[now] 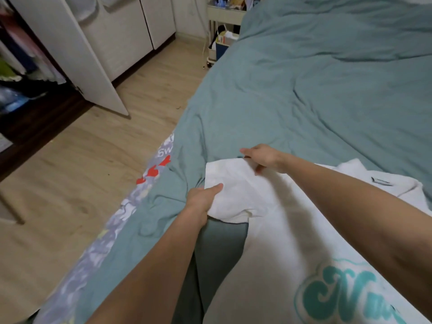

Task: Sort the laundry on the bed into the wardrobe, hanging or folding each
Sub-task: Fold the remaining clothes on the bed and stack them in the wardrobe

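A white T-shirt (268, 230) with a teal printed word near its bottom lies spread on the teal bed cover (315, 90). My left hand (203, 199) grips the near edge of the shirt's left sleeve, thumb on top of the cloth. My right hand (263, 157) pinches the sleeve's far corner, with its fingers curled over the edge. The sleeve is held flat between both hands. The open wardrobe (23, 66) stands at the far left, with clothes hanging inside.
A white wardrobe door (70, 54) swings out over the wooden floor (93, 160). A patterned sheet (149, 178) shows along the bed's left edge. A small trolley (222, 31) with boxes stands by the bed's far corner.
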Demonstrator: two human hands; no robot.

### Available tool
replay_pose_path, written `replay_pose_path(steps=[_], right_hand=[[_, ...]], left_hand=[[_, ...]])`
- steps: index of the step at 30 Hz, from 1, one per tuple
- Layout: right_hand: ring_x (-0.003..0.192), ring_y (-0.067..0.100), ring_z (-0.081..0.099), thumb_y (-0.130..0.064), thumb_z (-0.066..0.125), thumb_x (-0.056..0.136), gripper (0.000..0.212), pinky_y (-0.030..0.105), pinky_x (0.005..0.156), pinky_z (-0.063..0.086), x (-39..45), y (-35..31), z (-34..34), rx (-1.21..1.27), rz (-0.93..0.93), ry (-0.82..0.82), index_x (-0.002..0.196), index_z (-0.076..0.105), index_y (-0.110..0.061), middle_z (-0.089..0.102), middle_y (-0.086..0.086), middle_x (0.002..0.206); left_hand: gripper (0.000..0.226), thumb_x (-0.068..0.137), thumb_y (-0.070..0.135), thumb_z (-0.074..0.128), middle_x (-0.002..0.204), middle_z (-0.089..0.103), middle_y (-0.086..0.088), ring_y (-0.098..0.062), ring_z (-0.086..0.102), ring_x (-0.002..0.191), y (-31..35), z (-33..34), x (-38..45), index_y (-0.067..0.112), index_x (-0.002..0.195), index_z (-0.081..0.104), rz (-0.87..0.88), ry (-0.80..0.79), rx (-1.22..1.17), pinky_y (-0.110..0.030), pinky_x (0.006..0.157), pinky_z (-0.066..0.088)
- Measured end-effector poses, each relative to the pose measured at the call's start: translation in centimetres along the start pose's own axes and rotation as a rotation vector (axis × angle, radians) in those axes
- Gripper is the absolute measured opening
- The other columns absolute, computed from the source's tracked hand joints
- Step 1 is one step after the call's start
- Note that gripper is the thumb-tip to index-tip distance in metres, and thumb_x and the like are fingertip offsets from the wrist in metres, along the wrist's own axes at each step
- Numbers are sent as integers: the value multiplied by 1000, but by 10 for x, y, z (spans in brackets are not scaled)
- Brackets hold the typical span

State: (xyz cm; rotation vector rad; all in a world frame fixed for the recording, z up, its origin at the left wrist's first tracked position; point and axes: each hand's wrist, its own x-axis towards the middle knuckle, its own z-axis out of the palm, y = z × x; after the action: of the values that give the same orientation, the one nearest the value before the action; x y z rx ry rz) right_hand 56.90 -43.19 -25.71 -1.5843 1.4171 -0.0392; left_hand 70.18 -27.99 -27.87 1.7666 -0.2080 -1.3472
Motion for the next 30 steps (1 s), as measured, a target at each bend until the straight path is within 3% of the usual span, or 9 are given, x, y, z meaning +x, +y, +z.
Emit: replay_pose_path(steps=[3,7,12,15,18,23,25,29,30], right_hand=[[55,22,51,-39,45,99,43,30,59,50,-9,-7,-12,266,-14,52,76,60,-5,54,7,76],[55,20,51,-40,39,101,52,34,65,50,-37,2,-47,652,-37,-10,64,55,-7,51,8,57],[62,20,54,-47,32,100,62,21,56,39,-87,39,-98,379,-50,-95,68,63,-3,62,19,69],[76,18,59,-40,44,99,45,24,70,40,-109,58,-104,343,-51,11,73,65,-9,67,15,80],[78,14,56,-27,61,92,17,20,70,41,-110,81,-95,130,-109,204,87,64,-10,64,3,84],[115,32,51,-34,54,94,49,34,90,39,-101,116,-74,-233,110,341,128,43,0,54,17,126],[125,36,46,-35,46,98,53,37,97,38,-98,128,-64,-290,170,307,133,37,3,49,20,135],[111,34,55,-19,49,93,11,32,77,38,-87,138,-48,-336,117,380,84,52,-12,60,16,107],[104,33,56,-15,49,91,21,30,71,34,-84,137,-46,-321,80,418,71,44,-16,60,14,98]], left_hand=[[12,84,17,73,94,73,-7,-22,68,86,18,6,-25,10,93,69,255,1,13,-32,78,55],[6,83,13,73,79,70,6,-4,61,70,38,24,-84,16,88,70,569,-289,153,-19,65,49],[34,91,31,62,112,68,7,-5,59,95,4,70,-126,29,125,63,905,-588,1001,-24,85,47],[42,98,33,49,129,56,0,-21,50,120,-30,105,-143,29,139,48,902,-540,1247,-32,96,39],[44,98,41,47,125,55,0,-22,51,117,-52,133,-151,28,140,46,879,-566,1301,-33,92,39],[41,95,39,36,109,60,-5,-29,55,101,-58,124,-125,19,119,63,1060,-154,1230,-36,84,43],[38,98,36,41,122,52,-6,-29,49,111,-57,112,-112,17,129,51,865,-12,1337,-37,91,37],[37,99,41,41,120,57,-10,-31,53,112,-59,95,-91,12,121,47,530,-75,1311,-37,84,41],[33,99,38,43,116,60,-11,-32,55,110,-59,92,-88,10,117,49,535,-111,1273,-37,82,42]])
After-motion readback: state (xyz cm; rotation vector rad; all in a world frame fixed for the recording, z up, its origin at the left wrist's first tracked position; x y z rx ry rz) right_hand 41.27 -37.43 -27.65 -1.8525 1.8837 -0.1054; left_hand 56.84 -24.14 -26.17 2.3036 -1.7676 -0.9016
